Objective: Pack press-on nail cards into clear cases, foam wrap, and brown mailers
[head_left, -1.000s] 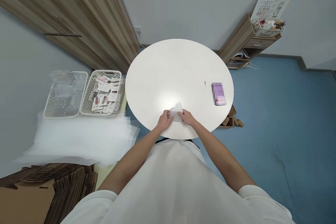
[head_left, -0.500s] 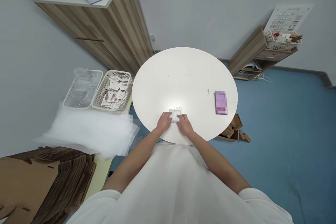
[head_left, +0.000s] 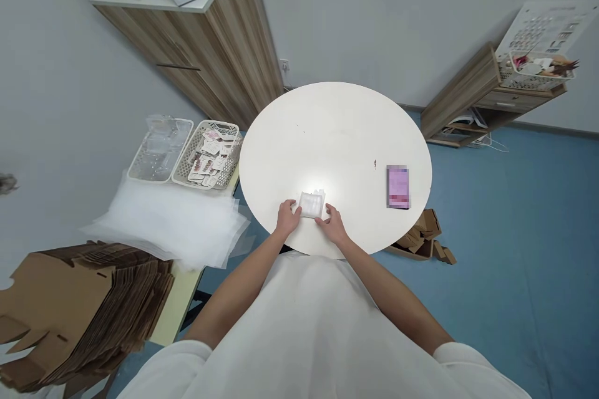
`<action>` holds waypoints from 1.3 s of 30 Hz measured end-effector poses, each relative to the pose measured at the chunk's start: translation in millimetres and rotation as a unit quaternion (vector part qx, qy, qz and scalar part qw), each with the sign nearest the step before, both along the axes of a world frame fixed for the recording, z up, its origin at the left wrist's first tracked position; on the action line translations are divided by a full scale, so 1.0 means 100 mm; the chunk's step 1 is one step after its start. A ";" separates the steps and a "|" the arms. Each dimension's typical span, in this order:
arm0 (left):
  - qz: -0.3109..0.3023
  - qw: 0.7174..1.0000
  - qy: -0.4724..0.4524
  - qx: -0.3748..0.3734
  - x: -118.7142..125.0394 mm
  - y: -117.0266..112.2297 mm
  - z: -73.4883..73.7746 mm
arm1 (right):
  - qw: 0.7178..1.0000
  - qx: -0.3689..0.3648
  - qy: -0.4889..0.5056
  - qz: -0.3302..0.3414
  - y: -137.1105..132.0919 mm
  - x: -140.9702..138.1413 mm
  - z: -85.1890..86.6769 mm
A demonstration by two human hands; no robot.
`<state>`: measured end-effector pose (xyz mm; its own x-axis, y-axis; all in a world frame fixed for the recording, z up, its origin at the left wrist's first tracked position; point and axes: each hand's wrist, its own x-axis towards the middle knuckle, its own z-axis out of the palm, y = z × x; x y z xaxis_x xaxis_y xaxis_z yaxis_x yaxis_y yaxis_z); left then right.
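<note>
A small white rectangular packet (head_left: 311, 205), wrapped in what looks like translucent foam sheet, lies flat near the front edge of the white oval table (head_left: 346, 124). A bit of loose wrapping shows at its far right corner. My left hand (head_left: 287, 218) rests at the packet's left side, fingers apart and thumb close to its edge. On the other side, my right hand (head_left: 333, 224) has its fingers spread, the thumb at the lower right corner. Whether either thumb touches the packet I cannot tell.
A blurred purple rectangular item (head_left: 397, 187) lies on the table's right side. Left stand two white baskets, one of printed cards (head_left: 208, 156), one of clear plastic pieces (head_left: 161, 149). Nearer are white translucent sheets (head_left: 173, 218) and stacked cardboard (head_left: 126, 305). Cardboard boxes (head_left: 421, 234) sit on the floor.
Both hands have drawn off the packet's top to its two sides, their fingers opening. More of the packet now shows. The view has shifted slightly.
</note>
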<state>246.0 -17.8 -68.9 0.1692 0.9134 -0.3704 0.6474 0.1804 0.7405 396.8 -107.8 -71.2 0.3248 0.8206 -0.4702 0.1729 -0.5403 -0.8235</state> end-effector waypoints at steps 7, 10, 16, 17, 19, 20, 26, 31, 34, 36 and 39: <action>0.027 0.997 0.004 -0.076 -0.01 0.01 0.02 | 0.995 -0.048 -0.002 -0.082 0.16 0.00 -0.04; 0.003 0.997 -0.019 -0.075 0.00 0.07 -0.02 | 0.996 -0.053 -0.005 -0.077 0.25 -0.06 -0.09; -0.002 0.996 -0.073 -0.056 -0.23 0.31 -0.08 | 0.997 -0.038 -0.004 -0.072 0.52 -0.32 -0.07; 0.001 0.996 -0.076 -0.048 -0.30 0.38 -0.08 | 0.997 -0.034 -0.008 -0.068 0.60 -0.39 -0.06; 0.010 0.997 -0.076 -0.028 -0.46 0.55 -0.07 | 0.997 -0.026 -0.022 -0.064 0.80 -0.55 -0.03; 0.015 0.997 -0.072 -0.018 -0.55 0.64 -0.07 | 0.997 -0.022 -0.031 -0.061 0.91 -0.64 -0.01; 0.052 0.996 -0.059 0.047 -1.01 1.27 -0.07 | 0.998 0.008 -0.064 -0.028 1.68 -1.15 0.02; 0.088 0.989 -0.114 0.032 -1.23 1.66 -0.09 | 0.998 0.036 -0.033 -0.026 2.15 -1.40 0.01; 0.094 0.982 -0.161 0.012 -1.30 1.79 -0.12 | 0.998 0.055 0.001 -0.029 2.32 -1.47 0.00; 0.092 0.979 -0.184 0.002 -1.32 1.84 -0.15 | 0.997 0.067 0.029 -0.031 2.39 -1.49 -0.01; 0.085 0.975 -0.203 -0.009 -1.35 1.88 -0.18 | 0.995 0.077 0.059 -0.033 2.45 -1.50 -0.03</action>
<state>111.5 170.6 -86.7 0.1525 0.9347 -0.3210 0.2612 0.2752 0.9252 246.7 137.5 -74.1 0.3305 0.8643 -0.3792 0.0388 -0.4139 -0.9095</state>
